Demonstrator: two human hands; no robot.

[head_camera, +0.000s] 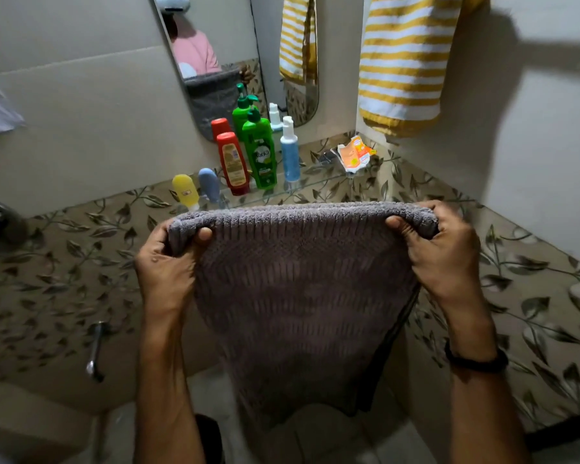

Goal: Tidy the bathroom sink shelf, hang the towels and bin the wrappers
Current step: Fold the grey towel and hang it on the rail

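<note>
— What is sitting on the glass shelf?
— A red bottle is standing upright, a green pump bottle is pressing against its right side, and a blue and white spray bottle is standing just beside that.
— And at the ends?
— Crumpled orange and white wrappers are lying at the right end, apart from the bottles. A yellow tube and a grey-blue tube are standing cap-down at the left; I cannot tell whether the glass is reaching under them.

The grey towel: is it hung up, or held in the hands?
Held, not hung. The left hand and the right hand grip the top corners of the grey towel, which hangs free below them.
</note>
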